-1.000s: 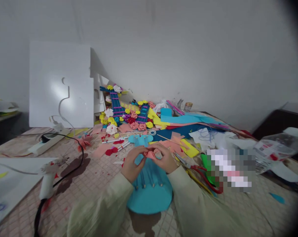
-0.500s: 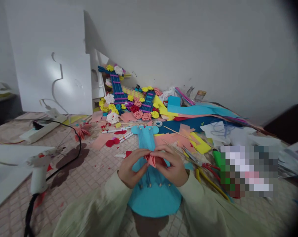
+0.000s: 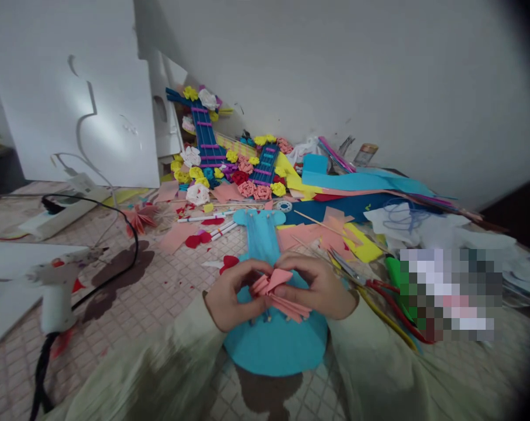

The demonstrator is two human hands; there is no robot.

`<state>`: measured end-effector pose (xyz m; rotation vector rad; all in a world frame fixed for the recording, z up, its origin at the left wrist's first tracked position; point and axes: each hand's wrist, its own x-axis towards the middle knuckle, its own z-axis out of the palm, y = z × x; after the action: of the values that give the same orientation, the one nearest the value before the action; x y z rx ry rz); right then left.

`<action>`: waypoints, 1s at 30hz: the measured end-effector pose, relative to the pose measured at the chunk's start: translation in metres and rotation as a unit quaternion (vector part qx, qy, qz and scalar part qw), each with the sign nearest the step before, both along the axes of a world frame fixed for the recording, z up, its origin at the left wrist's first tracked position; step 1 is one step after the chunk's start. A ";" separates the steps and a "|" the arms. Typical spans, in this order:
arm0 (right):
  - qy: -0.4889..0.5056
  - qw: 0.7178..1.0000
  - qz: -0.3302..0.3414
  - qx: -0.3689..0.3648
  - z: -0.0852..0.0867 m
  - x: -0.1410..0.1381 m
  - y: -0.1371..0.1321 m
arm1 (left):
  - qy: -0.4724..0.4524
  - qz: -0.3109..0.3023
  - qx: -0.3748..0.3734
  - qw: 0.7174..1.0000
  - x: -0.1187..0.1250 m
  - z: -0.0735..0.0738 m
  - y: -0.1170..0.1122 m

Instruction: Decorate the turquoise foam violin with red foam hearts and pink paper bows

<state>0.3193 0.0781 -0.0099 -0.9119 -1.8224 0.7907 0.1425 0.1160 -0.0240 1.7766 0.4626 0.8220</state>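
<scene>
Pleated pink paper (image 3: 286, 299), folded like a fan, is pinched between my two hands. My left hand (image 3: 238, 295) grips its left end with thumb and fingers. At the right, my right hand (image 3: 320, 286) presses its thumb on the folds, and the pleats spread out below that thumb. Beneath both hands lies a light-blue instrument-shaped paper cutout (image 3: 276, 351) with strings along its neck and a rounded lower end. My hands hide its middle part.
A white glue gun (image 3: 58, 298) with a black cable stands at left. Scissors (image 3: 346, 266) and red-handled pliers (image 3: 401, 292) lie at right. Paper flowers (image 3: 247, 188), a pink folded paper flower (image 3: 140, 219) and a power strip (image 3: 65, 213) are farther back.
The pink paper has turned and its pleats now show spread out toward the lower right. My hands have shifted slightly apart, and the view has tilted a little.
</scene>
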 end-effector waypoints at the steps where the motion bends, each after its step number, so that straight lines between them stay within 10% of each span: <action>1: 0.000 0.999 0.015 -0.032 0.000 0.001 0.000 | 0.007 -0.019 -0.037 0.999 0.000 0.001 0.001; 14: 0.112 0.968 0.084 -0.209 -0.004 -0.003 0.000 | 0.028 -0.135 -0.251 0.958 -0.008 0.008 0.010; 30: 0.043 0.979 0.032 -0.197 -0.005 -0.006 -0.002 | 0.069 -0.078 -0.212 0.972 -0.003 0.006 0.007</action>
<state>0.3131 0.0766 -0.0149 -1.0523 -1.6532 1.2424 0.1392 0.1231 -0.0176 1.4528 0.5385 0.4487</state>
